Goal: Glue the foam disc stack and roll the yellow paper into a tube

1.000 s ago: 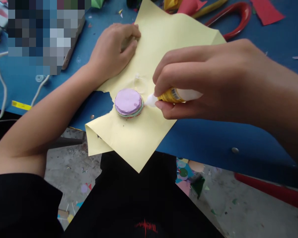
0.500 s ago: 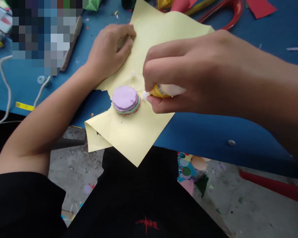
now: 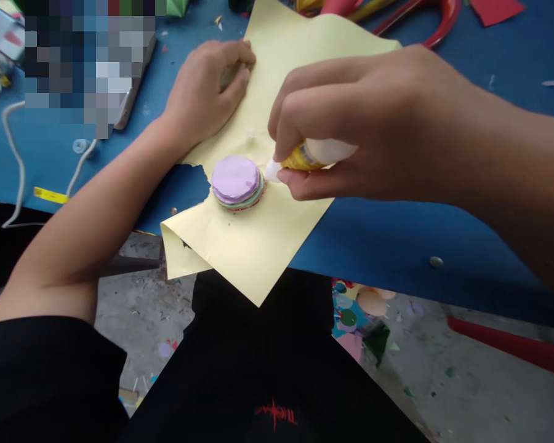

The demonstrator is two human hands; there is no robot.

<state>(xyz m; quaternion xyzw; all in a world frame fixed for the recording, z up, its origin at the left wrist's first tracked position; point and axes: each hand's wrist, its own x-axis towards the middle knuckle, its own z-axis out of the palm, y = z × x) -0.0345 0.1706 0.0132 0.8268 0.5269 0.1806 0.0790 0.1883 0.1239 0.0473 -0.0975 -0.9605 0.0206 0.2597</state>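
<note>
My right hand is closed around a small glue bottle with a yellow label and a white nozzle. The nozzle points left, close to the right edge of a stack of round paper discs. On top of that stack is a lilac disc with small darker wet-looking spots; green and red edges show beneath. The discs lie on a sheet of pale yellow paper with a torn left edge. My left hand rests on the sheet's upper left edge, fingers loosely bent, thumb apart; its palm is hidden.
Red-handled scissors and red paper lie at the back of the blue table. A white cable runs along the left, near a blurred-out area. Paper scraps litter the floor below the table edge.
The bottle in my right hand has tilted slightly and its nozzle shows more beside the discs. Darker spots now show on the lilac disc. My left hand stays put; the view shifts a little.
</note>
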